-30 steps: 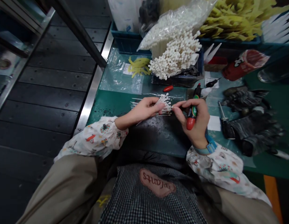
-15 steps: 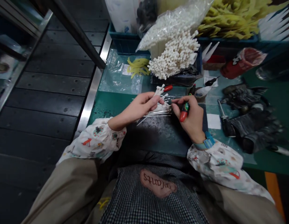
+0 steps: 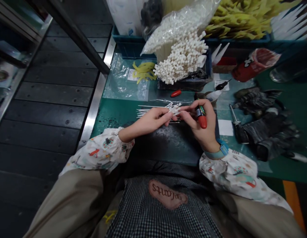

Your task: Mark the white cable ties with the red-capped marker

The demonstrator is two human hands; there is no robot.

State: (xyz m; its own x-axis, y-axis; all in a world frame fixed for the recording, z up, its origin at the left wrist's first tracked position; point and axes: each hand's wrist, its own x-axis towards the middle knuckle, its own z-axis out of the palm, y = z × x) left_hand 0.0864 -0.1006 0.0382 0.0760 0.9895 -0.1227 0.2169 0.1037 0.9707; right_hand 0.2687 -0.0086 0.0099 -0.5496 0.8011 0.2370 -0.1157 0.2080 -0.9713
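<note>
The left hand (image 3: 148, 121) is curled closed over a thin sheaf of white nylon cable ties (image 3: 174, 107), pinching the straps between thumb and fingers. The tails fan out on the side away from the right hand, and the small square heads cluster just past the left fingertips. The right hand (image 3: 202, 130) holds a red-capped marker (image 3: 201, 115) against its palm while its forefinger and thumb reach across to touch the heads. The ties look light, stiff yet springy, and probably slippery, so a loose grip could let them splay. Squeezing across the straps near the heads seems the surest hold. A heap of bagged white ties (image 3: 180, 56) lies beyond the hands, and dark work gloves (image 3: 264, 132) lie right of the right hand.
</note>
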